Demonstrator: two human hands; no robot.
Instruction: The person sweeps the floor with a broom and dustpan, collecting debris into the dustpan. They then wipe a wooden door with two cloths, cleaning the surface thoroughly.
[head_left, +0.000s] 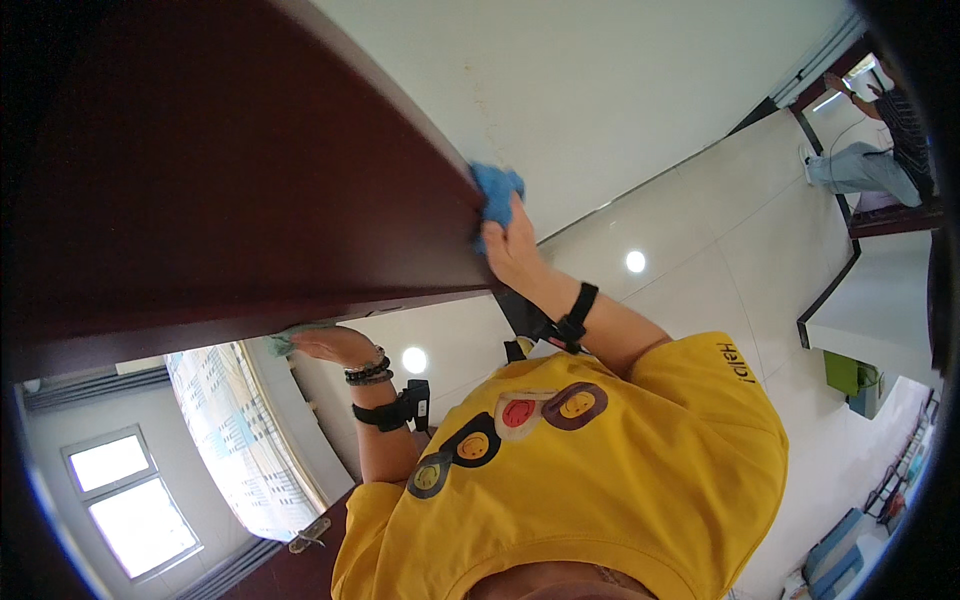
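My right hand (516, 244) grips a crumpled blue cloth (497, 193). The cloth touches the edge of a wide dark red-brown wooden panel, apparently a door frame (247, 172), where it meets the white wall (637, 75). My left hand (337, 346) is lower on the left, with its fingers stretched over a grey-green cloth (283, 342) against the panel's other edge. Most of that cloth is hidden behind the wood and the fingers. Both wrists wear black straps, and beaded bracelets circle the left one.
A dark wooden door with a metal lock (309, 535) stands at lower left. Beyond are a patterned curtain (240, 442) and a window (135, 502). Glossy tiles (697, 255) cover the floor. Another person (885, 142) is at far right, above a green container (841, 372).
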